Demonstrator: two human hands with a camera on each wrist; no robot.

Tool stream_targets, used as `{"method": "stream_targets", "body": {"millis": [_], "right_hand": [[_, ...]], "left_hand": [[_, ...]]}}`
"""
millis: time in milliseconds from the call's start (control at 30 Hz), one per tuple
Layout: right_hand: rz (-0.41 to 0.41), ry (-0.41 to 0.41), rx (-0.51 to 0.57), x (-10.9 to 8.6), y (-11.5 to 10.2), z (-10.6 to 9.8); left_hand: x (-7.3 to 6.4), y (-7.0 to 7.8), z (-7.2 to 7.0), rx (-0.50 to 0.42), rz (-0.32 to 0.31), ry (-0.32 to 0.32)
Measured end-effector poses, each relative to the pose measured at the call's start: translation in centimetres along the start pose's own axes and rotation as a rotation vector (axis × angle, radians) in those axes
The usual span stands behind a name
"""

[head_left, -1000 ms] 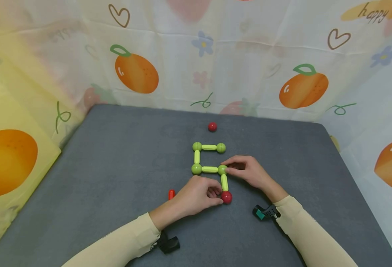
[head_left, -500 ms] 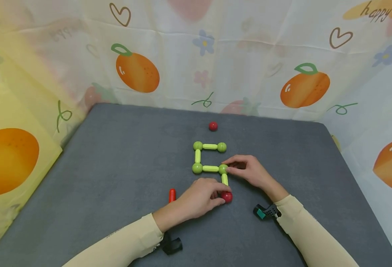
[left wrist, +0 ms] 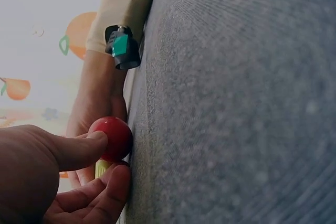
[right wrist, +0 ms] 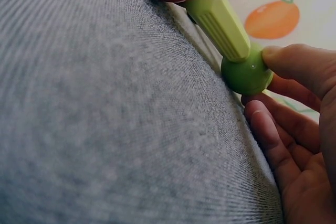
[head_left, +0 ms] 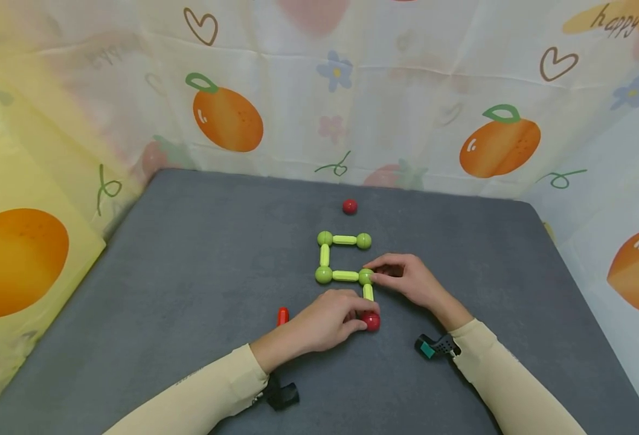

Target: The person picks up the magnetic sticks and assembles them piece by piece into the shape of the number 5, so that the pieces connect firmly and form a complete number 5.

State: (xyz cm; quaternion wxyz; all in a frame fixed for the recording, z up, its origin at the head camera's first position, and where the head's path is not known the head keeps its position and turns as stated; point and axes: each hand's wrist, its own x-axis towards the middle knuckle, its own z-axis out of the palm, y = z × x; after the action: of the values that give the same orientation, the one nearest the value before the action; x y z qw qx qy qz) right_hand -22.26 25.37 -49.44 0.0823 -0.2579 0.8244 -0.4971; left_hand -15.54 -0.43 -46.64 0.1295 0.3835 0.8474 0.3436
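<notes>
My left hand (head_left: 327, 321) pinches a red ball (head_left: 371, 321) between thumb and fingers; the left wrist view has the thumb on one side of that ball (left wrist: 116, 137). A yellow-green rod (right wrist: 223, 24) joins it to a green ball (right wrist: 247, 72). My right hand (head_left: 406, 278) holds this green ball, thumb on top and fingers beside it. From there a chain of yellow-green rods (head_left: 345, 276) and green balls (head_left: 324, 275) runs left, then away, then right to an end ball (head_left: 363, 240). The near rod is partly covered by the left hand's fingers.
A loose red ball (head_left: 350, 206) lies beyond the chain near the back of the grey table (head_left: 216, 254). One red rod (head_left: 282, 315) lies behind the left wrist, partly hidden by it. A printed curtain (head_left: 298, 90) borders the table.
My left hand's fingers have come forward over the red ball and around it, covering more of the near rod. More of the red rod shows. The right hand stays at the green ball.
</notes>
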Motion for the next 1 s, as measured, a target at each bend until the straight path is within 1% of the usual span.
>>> {"method": "stream_targets", "body": {"millis": [133, 233, 400, 533, 633, 700, 767, 833, 900, 1000], "right_hand": [[0.008, 0.007, -0.012, -0.1, 0.1, -0.1], [0.012, 0.009, -0.024, -0.1, 0.0, -0.1], [0.015, 0.011, -0.04, -0.2, -0.3, -0.1], [0.019, 0.021, -0.013, -0.4, -0.3, 0.0], [0.016, 0.038, 0.028, -0.7, -0.3, 0.2], [0.004, 0.042, 0.053, -0.9, -0.2, 0.3], [-0.013, 0.039, 0.072, -1.3, -0.3, 0.3], [-0.031, 0.033, 0.073, -1.6, -0.5, 0.3], [-0.048, 0.031, 0.05, -2.0, -0.7, 0.3], [-0.061, 0.034, -0.012, -2.6, -1.4, 0.4]], "left_hand": [[0.1, 0.0, -0.3, -0.013, -0.003, -0.014], [-0.1, 0.1, -1.0, -0.019, -0.018, -0.023], [-0.7, 0.3, -3.4, -0.005, -0.048, -0.031], [-1.3, -0.2, -5.5, -0.029, -0.042, -0.021], [-2.2, -1.1, -6.8, -0.064, -0.017, 0.004], [-2.9, -2.0, -7.6, -0.081, 0.007, 0.004], [-3.8, -3.1, -8.1, -0.104, 0.027, -0.018], [-4.6, -4.3, -8.5, -0.124, 0.041, -0.055], [-5.5, -5.5, -8.7, -0.148, 0.045, -0.093], [-6.7, -7.0, -9.0, -0.179, 0.048, -0.14]]}}
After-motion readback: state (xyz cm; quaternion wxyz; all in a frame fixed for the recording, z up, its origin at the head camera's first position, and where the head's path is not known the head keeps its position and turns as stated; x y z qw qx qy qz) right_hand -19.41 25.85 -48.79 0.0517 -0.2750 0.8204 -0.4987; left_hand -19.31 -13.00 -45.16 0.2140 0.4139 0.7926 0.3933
